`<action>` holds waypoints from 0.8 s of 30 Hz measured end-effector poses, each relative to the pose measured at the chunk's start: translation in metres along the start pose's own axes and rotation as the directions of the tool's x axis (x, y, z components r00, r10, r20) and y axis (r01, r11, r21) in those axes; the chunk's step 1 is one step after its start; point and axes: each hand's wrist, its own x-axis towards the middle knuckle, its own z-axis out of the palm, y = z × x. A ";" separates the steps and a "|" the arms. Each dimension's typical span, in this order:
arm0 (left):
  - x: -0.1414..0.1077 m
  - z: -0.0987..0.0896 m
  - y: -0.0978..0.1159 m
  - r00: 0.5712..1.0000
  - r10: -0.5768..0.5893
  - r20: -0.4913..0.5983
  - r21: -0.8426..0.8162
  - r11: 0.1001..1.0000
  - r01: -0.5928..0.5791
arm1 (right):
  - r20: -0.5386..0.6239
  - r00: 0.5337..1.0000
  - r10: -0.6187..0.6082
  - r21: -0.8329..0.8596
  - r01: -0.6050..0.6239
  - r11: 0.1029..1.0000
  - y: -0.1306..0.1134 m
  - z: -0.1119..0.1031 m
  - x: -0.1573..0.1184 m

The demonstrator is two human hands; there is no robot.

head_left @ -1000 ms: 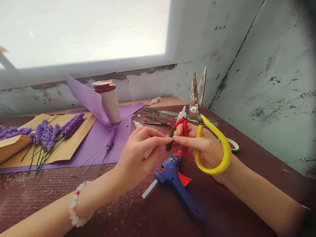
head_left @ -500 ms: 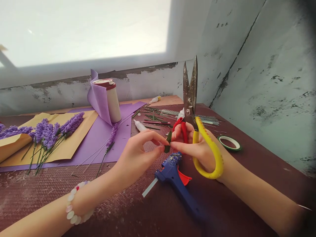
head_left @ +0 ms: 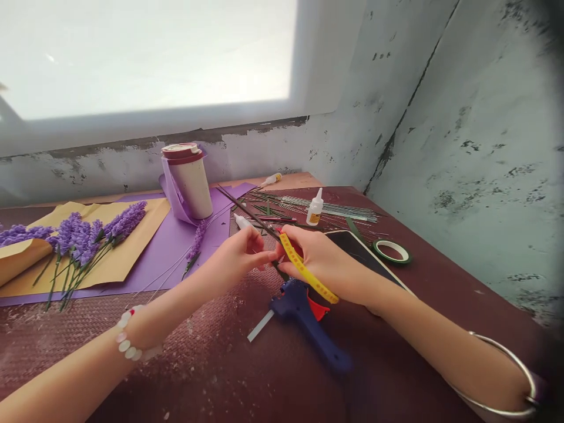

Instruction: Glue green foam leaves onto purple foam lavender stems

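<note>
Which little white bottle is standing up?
The small bottle with the yellow label, behind the right hand. The bottle by the left hand and the farther one lie flat.

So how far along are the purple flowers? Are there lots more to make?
Pretty far, it looks like. A bunch of purple lavender-like stems lies on the tan paper, looking finished. In hand now: the right hand holds a yellow measuring tape by a dark stem, with the left hand close by. Left to use: thin wires lying in a pile.
</note>
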 end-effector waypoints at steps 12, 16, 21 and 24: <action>-0.001 -0.016 0.024 1.000 0.005 0.020 0.150 0.989 -0.008 | 0.027 0.998 -0.056 -0.178 0.060 0.982 -0.010 -0.006 0.027; 0.005 -0.020 0.015 0.997 0.004 0.072 0.098 0.995 -0.011 | 0.047 0.996 -0.082 -0.206 0.090 0.974 -0.013 -0.002 0.030; 0.011 -0.031 0.007 0.992 -0.034 0.123 0.059 0.998 0.026 | 0.045 0.988 -0.146 -0.179 0.151 0.972 -0.012 0.001 0.032; 0.009 -0.036 0.009 0.990 -0.053 0.133 0.068 0.997 0.044 | 0.025 0.982 -0.185 -0.138 0.187 0.973 -0.006 0.002 0.035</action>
